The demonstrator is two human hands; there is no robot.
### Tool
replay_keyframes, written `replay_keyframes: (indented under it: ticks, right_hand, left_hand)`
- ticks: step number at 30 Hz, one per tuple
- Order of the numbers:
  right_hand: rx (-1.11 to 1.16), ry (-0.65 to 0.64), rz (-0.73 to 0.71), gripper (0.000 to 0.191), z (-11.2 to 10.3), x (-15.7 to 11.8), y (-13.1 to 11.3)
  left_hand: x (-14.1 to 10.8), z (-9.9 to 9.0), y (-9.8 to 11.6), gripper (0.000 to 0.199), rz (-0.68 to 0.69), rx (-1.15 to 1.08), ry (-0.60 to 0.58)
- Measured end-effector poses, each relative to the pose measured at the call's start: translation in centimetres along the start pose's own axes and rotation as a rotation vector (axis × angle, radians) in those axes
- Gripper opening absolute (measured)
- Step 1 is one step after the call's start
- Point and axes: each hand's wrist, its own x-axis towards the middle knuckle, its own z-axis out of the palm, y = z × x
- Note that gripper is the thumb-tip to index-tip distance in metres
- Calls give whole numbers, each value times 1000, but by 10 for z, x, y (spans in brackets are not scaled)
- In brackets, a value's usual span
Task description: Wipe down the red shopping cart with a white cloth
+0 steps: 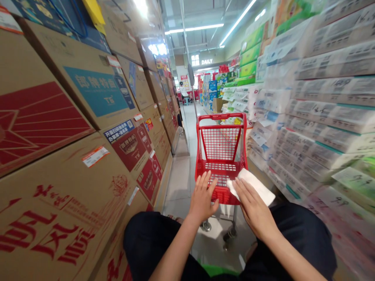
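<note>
A small red shopping cart [219, 164] with grid panels stands in the aisle right in front of me. My left hand [202, 197] is at its near left edge, fingers spread, with nothing in it. On the right, my right hand [253, 208] presses a white cloth [259, 188] against the cart's near right rim. The cloth sticks out beyond the fingers on both sides. Below the basket, the cart's wheels [230, 234] show between my knees.
Stacked cardboard boxes [99, 88] form a wall on the left. White tissue packs [322, 117] are piled high on the right. A person [183, 90] in white is far down the aisle, and a thin pole [189, 58] rises beyond the cart.
</note>
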Motion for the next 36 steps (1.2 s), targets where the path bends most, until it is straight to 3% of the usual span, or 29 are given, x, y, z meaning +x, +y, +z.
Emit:
replay_keyframes:
  ticks: [5, 9, 14, 17, 21, 23, 27, 31, 33, 36]
  right_hand:
    - [-21, 29, -69, 81, 11, 14, -21]
    - [-46, -20, -69, 80, -2, 7, 6]
    - [-63, -23, 68, 80, -9, -9, 28]
    - [-79, -4, 95, 79, 2, -4, 11]
    - [-78, 3, -4, 79, 15, 14, -19]
    - [-66, 4, -36, 78, 14, 20, -22]
    - [-36, -35, -71, 79, -1, 14, 6]
    - [-107, 19, 32, 80, -11, -1, 41]
    - [-125, 33, 62, 79, -7, -3, 41]
    - [-98, 8, 45, 77, 7, 4, 16]
  left_hand:
    - [6, 2, 8, 94, 53, -42, -46]
    - [4, -6, -2, 89, 53, -8, -35]
    - [3, -7, -7, 68, 1, -11, 6]
    - [7, -3, -1, 68, 11, -53, -19]
    - [10, 1, 7, 78, 10, -71, -35]
    - [9, -1, 7, 80, 12, -68, -42]
    - [6, -10, -4, 80, 75, -53, -68]
    - [8, -15, -17, 84, 61, -28, -43]
    - [10, -13, -17, 89, 30, -45, -25]
    - [14, -5, -8, 100, 12, -89, -17]
